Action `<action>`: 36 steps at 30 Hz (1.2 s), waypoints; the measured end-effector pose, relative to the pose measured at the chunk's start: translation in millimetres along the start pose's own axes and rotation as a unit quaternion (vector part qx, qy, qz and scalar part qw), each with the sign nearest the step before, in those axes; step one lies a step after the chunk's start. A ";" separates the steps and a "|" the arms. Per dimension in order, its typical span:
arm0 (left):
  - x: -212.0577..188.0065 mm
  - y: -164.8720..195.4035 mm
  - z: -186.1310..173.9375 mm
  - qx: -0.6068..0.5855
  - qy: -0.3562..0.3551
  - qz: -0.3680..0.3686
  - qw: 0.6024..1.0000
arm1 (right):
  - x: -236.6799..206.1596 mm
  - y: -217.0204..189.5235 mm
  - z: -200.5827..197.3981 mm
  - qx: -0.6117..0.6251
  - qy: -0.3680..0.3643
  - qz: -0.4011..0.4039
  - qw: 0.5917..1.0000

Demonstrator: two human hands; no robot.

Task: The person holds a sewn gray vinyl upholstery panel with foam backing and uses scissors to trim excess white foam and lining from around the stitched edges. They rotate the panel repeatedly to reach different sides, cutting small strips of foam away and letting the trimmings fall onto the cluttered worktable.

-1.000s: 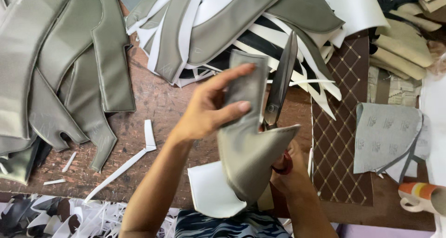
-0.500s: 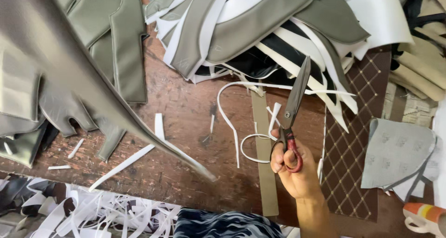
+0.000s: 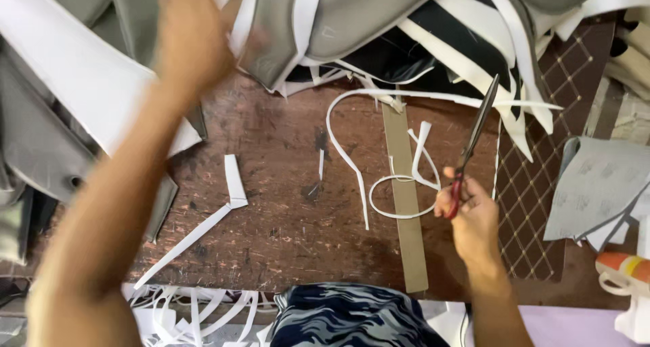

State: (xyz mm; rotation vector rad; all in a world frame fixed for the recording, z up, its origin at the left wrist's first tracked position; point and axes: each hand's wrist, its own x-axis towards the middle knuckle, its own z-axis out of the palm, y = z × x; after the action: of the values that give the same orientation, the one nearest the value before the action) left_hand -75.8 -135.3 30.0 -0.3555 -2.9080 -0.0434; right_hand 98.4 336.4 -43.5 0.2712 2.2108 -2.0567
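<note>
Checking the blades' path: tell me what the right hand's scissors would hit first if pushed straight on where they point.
Probably the white foam strip just past the tips of the scissors held by the right hand, then the heap of grey and black pieces behind. Heights are hard to judge.

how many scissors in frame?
1. The scissors are in the right hand, blades pointing up over the brown table. More could be hidden under the fabric pile.

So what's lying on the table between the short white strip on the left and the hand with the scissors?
In the head view, between the white strip and the right hand lie bare brown tabletop, a curling white trimming and a long tan strip.
</note>
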 end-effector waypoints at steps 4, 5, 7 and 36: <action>-79.3 60.9 82.5 -0.124 -0.094 -0.002 0.988 | 13.7 15.1 -35.1 -0.211 0.100 0.029 0.972; -101.9 64.8 95.4 -0.123 -0.093 -0.024 0.988 | 13.9 17.0 -43.5 -0.261 0.110 0.032 0.959; -150.1 67.2 112.5 -0.124 -0.086 -0.055 0.987 | 8.2 23.8 -54.5 -0.341 0.122 0.053 0.930; -20.3 280.9 120.7 -0.153 -0.205 0.098 0.962 | 7.4 53.0 -23.6 -0.208 0.124 -0.080 0.967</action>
State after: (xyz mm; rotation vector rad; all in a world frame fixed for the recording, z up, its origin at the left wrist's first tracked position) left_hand -13.4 139.1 -91.2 -0.7872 -3.2537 -0.4419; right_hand 103.0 363.8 -95.0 0.3312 2.8296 -1.6389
